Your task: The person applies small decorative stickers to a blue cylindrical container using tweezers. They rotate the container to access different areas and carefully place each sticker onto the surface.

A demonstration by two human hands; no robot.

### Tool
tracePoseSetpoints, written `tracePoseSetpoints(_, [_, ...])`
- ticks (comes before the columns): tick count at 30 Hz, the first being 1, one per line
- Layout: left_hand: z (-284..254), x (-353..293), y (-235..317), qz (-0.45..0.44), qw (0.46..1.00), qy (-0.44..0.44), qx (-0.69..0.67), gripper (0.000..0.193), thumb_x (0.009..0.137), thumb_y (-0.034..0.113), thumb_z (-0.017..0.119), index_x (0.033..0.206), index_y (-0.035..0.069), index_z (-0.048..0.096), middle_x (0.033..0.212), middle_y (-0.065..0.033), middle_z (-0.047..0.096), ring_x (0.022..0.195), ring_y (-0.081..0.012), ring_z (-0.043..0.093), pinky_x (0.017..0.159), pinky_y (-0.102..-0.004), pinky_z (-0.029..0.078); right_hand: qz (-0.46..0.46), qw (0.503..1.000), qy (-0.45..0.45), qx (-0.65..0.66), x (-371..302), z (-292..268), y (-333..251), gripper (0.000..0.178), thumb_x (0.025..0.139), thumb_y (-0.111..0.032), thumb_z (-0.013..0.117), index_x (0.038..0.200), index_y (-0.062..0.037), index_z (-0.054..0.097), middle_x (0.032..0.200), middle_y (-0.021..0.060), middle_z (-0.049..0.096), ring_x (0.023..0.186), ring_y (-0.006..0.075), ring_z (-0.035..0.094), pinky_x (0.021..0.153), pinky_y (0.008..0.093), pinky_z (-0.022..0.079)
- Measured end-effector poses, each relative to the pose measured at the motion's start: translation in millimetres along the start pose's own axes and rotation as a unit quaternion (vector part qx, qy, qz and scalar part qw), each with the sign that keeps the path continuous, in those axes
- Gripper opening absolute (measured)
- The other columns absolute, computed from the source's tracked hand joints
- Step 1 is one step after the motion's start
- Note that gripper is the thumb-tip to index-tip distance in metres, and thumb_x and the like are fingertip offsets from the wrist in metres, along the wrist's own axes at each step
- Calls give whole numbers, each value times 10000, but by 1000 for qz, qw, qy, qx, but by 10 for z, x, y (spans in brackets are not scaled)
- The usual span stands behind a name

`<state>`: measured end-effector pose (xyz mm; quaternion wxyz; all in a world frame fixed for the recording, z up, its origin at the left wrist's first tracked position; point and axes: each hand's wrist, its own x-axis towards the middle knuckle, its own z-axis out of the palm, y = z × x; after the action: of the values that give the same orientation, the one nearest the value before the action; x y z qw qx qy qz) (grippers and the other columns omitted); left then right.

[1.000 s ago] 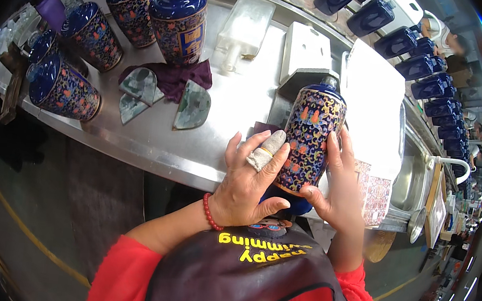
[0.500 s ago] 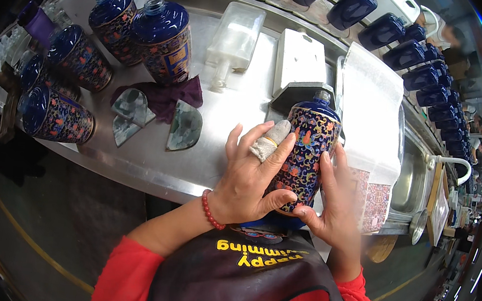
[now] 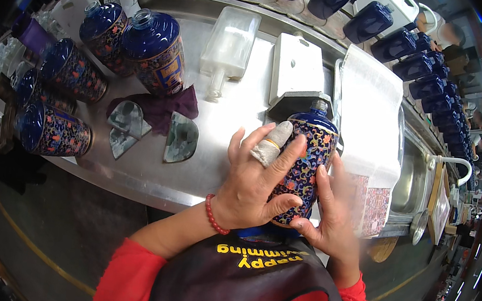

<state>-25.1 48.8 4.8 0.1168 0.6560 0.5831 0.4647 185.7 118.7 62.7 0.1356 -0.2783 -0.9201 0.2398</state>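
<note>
The left hand (image 3: 252, 184) lies with fingers spread wide, its forefinger on the face of a dark-blue, round-shouldered bottle with a multicoloured floral band (image 3: 314, 139); one finger wears a grey cloth sleeve (image 3: 269, 147) (a yellow band circles it). The right hand (image 3: 337, 213) holds the bottle's right side, thumb low on the front near the foot, fingers along the edge.

The bottle is between the two hands, at the near edge of the shiny metal bench (image 3: 222, 160). Its long axis runs lengthwise away from the body: the clear neck points just past 12 o'clock, the foot just past 6.

Taking that bottle as the clock's centre, five similar floral blue bottles (image 3: 154, 53) stand toward 10 o'clock; their opaque walls hide any contents. At 11 lies a clear, square-sided bottle (image 3: 231, 41), neck toward 6; whether it holds anything, I cannot tell. A purple cloth (image 3: 182, 108) lies at 10, with marbled grey-green flat pieces (image 3: 182, 138) beside it. Plain dark-blue bottles (image 3: 369, 21) line the far side from 12 to 2, and a steel sink (image 3: 407, 197) sits at 3.
</note>
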Motion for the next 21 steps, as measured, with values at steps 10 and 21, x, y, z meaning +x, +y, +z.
tracePoseSetpoints(10, [-8,123,57,15,997,-2,76,742,982,665,473,1471,116,573,1406,-236,571,1362,-407,391,1168,-629,67,13,996,17,82,-27,87,71,924,815,-414,849,1543,-37,423,1610,361,186,1125,402,603,930,471,553])
tracePoseSetpoints(21, [-24,244,117,4,990,-14,137,697,1005,650,414,1507,183,536,1288,-250,624,1366,-388,380,1112,-714,135,12,994,15,104,-8,73,69,940,812,-377,857,1573,-78,394,1627,348,160,1086,349,623,952,471,543])
